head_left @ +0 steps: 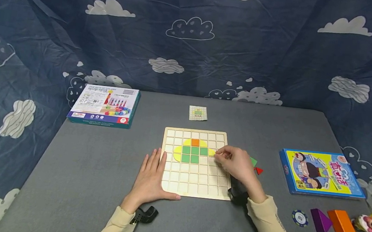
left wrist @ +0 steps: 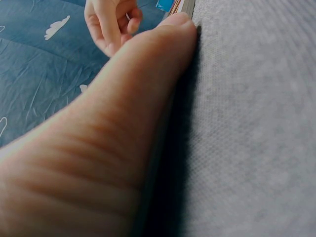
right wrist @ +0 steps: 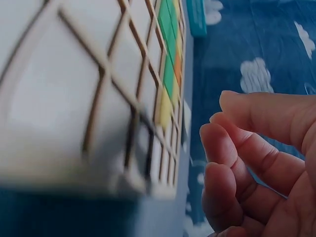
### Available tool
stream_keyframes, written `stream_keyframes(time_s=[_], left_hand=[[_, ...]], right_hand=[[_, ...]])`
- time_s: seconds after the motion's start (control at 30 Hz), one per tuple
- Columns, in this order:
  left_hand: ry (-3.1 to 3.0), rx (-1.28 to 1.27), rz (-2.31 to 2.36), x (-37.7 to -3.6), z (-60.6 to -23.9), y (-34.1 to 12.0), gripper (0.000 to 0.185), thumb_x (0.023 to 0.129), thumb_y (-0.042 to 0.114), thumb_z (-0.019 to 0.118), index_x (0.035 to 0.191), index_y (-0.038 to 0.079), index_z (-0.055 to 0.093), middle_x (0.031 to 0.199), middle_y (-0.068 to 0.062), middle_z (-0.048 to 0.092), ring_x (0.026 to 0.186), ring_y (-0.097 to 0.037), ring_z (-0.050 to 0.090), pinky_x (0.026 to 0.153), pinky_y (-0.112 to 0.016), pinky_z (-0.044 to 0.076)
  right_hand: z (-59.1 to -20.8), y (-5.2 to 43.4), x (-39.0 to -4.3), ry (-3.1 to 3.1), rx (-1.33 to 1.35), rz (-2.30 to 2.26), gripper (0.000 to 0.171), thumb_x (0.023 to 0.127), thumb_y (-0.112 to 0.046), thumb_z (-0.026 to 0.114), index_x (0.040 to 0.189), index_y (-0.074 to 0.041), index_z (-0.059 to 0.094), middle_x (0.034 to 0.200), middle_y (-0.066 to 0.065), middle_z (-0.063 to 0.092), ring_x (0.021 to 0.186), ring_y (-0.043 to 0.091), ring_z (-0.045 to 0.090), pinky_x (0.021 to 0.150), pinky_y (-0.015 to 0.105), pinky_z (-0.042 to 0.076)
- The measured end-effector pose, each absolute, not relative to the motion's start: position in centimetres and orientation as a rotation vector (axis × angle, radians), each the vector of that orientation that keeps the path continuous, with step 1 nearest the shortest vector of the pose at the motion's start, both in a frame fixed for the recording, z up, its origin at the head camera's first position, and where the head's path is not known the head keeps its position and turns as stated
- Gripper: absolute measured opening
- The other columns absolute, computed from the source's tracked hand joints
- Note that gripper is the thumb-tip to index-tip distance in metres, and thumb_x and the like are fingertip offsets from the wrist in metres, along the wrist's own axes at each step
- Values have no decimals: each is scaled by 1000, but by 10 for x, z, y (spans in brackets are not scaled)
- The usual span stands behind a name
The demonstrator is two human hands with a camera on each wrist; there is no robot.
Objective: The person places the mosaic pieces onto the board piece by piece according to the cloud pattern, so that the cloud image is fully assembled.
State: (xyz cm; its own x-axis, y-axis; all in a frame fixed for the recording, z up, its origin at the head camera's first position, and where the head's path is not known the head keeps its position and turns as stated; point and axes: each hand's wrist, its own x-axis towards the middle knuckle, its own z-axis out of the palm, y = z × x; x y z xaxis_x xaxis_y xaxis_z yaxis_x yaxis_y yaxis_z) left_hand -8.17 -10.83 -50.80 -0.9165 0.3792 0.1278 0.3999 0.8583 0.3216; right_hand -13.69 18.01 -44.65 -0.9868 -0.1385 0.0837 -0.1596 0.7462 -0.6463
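A wooden grid board (head_left: 212,189) is lying on the tabletop (head_left: 63,178) with green tiles (head_left: 185,158) and an orange tile (head_left: 195,142) inside, while the straight-fingered left hand (head_left: 150,180) is resting at the board's near left corner and the loosely curled right hand (head_left: 237,165), gripping nothing visible, is hovering over the board's right side beside a yellow tile (head_left: 211,152).

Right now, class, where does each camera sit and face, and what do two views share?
Head: on the head, facing forward and down; board, left hand, right hand, sleeves show.
Left wrist: on that wrist, facing along the table; both hands show.
Right wrist: on that wrist, facing across the board; right hand shows.
Head and right wrist share the board.
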Motion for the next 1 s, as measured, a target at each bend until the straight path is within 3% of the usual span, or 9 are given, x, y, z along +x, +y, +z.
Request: stream_keyframes(time_s=[0.47,0.63,1.0], left_hand=[[-2970,-623,-537,-82,-508,-110,139,53,82,66,150,-3,13,155,-23,10,143,-32,3,112,-47,2],[-2965,-621,-536,-82,-509,-110,139,53,82,67,150,-3,14,154,-23,11,143,-32,3,112,-47,2],[-2974,-624,-548,-82,-509,-109,139,53,83,66,150,-2,13,155,-22,10,143,-31,2,112,-46,1]], right_hand=[[-438,249,-138,-2954,14,902,25,86,-27,72,97,-5,71,81,7,65,63,19,56,50,31,39],[-440,262,-139,-3045,-53,884,32,86,-29,71,104,-3,68,89,11,65,70,23,54,54,31,38],[-443,271,-140,-3189,-118,848,35,85,-26,70,105,3,64,83,10,59,69,23,49,58,33,36]])
